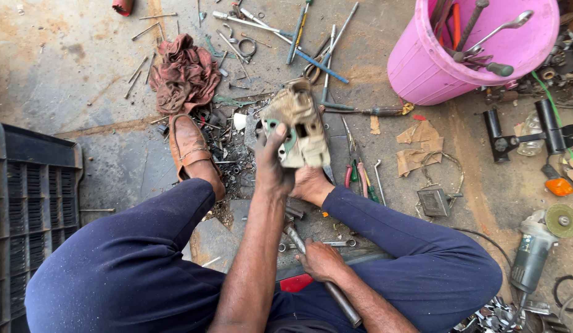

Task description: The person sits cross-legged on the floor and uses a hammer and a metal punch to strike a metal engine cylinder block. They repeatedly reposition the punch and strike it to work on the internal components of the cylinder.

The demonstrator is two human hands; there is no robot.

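Metal casting (300, 126), grimy and tan with a green gasket showing on its face, sits raised above the littered concrete floor (83, 68), and I see my left hand (273, 161) clamped around its lower left edge, fingers curled tight on it. My right hand (321, 260) is fisted around a steel bar (320, 274) low between my knees, with my bare foot just under the casting. Further out I make out a rust-red rag (184, 74) and brown shoe (191, 145) on the left, scattered screwdrivers, a pink bucket (422, 68) of tools upper right and an angle grinder (536, 246) at the far right
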